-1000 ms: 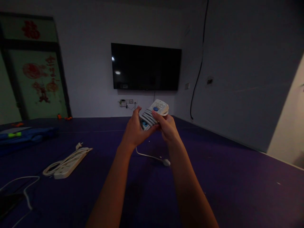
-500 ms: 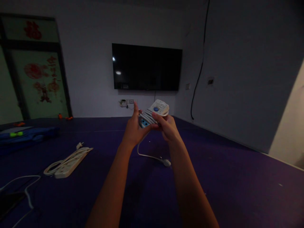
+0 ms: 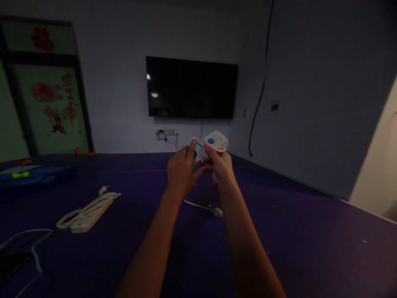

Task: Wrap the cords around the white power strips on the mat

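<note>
A white power strip (image 3: pixel 218 140) with a blue button is held up in front of me, its grey-white cord (image 3: pixel 202 150) wound several times around its middle. My right hand (image 3: pixel 222 166) grips the strip from the right, thumb pressed on the windings. Around the near left end is my left hand (image 3: pixel 182 169), its fingers curled over the strip and cord and hiding that end. The cord's loose end trails down to a white plug (image 3: pixel 216 212) on the purple surface below.
A second white power strip (image 3: pixel 89 216), its cord laid along it, lies to the left. Nearer are a white cable (image 3: pixel 36 252) and a dark flat object (image 3: pixel 14 265). Blue cloth (image 3: pixel 46 174) is at far left. A television (image 3: pixel 192 87) hangs on the back wall.
My left hand has turned and moved right, its fingers closing over the strip's near end. The power strip has shifted slightly right. The plug stays on the surface.
</note>
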Demonstrator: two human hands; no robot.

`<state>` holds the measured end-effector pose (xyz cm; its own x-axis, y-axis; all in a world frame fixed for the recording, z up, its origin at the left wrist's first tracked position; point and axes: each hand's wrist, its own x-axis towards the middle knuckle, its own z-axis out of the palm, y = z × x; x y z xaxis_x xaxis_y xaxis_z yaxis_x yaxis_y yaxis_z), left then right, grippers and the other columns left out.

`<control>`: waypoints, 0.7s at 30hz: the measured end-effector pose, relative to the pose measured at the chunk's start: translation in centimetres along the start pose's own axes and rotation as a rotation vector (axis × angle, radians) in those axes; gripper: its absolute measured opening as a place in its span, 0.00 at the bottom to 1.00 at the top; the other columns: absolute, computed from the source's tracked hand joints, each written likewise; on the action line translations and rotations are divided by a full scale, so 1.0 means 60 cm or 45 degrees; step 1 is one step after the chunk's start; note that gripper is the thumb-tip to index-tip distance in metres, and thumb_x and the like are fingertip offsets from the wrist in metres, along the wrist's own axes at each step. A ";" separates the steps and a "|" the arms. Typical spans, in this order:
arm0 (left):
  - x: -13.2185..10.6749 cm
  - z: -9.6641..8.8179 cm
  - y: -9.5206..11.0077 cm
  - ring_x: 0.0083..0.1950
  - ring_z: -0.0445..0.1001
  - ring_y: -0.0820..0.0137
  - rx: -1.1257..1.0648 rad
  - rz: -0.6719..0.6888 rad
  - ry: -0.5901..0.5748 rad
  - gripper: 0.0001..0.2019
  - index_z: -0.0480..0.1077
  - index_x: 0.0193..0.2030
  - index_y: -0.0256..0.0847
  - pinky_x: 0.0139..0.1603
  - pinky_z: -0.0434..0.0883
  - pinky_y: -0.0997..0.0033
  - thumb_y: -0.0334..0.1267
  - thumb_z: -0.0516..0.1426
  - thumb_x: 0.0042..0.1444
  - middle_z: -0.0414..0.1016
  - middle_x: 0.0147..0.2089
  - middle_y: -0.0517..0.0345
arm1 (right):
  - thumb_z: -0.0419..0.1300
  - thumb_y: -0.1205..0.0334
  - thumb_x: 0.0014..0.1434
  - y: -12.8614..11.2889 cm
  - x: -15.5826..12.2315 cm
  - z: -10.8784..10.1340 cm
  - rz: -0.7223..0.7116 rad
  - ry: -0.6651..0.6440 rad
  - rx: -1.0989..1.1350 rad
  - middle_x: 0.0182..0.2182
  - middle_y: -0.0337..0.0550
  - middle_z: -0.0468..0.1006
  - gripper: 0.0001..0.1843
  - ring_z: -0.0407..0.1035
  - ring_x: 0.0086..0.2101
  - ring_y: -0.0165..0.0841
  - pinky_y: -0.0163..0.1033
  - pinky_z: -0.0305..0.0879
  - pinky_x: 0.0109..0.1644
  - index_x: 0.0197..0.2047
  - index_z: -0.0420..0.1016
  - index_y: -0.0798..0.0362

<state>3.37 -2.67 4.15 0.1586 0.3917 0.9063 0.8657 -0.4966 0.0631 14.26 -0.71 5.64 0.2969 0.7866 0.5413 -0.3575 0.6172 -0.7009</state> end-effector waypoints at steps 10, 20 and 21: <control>-0.009 0.027 -0.034 0.49 0.72 0.55 -0.141 -0.105 0.077 0.42 0.54 0.64 0.32 0.48 0.67 0.57 0.63 0.51 0.52 0.72 0.50 0.37 | 0.68 0.47 0.39 0.013 -0.008 0.010 -0.068 -0.120 -0.137 0.37 0.49 0.80 0.25 0.75 0.39 0.39 0.40 0.71 0.39 0.37 0.76 0.55; 0.005 -0.014 -0.039 0.55 0.71 0.58 -0.627 -0.045 0.135 0.36 0.62 0.59 0.37 0.55 0.67 0.58 0.58 0.59 0.48 0.72 0.54 0.41 | 0.58 0.44 0.51 0.035 0.025 -0.032 -0.577 -0.053 -0.455 0.44 0.47 0.77 0.21 0.68 0.48 0.38 0.46 0.62 0.53 0.41 0.76 0.50; 0.005 -0.017 -0.037 0.55 0.71 0.58 -0.647 -0.035 0.115 0.36 0.62 0.59 0.37 0.55 0.66 0.58 0.58 0.59 0.48 0.72 0.54 0.41 | 0.61 0.46 0.49 0.038 0.026 -0.033 -0.571 -0.151 -0.460 0.42 0.46 0.77 0.18 0.69 0.46 0.38 0.45 0.63 0.52 0.39 0.76 0.49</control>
<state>1.03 -2.24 4.73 0.0779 0.3526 0.9325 0.5257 -0.8093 0.2621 15.65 1.93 3.98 0.2406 0.4591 0.8552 0.1105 0.8624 -0.4940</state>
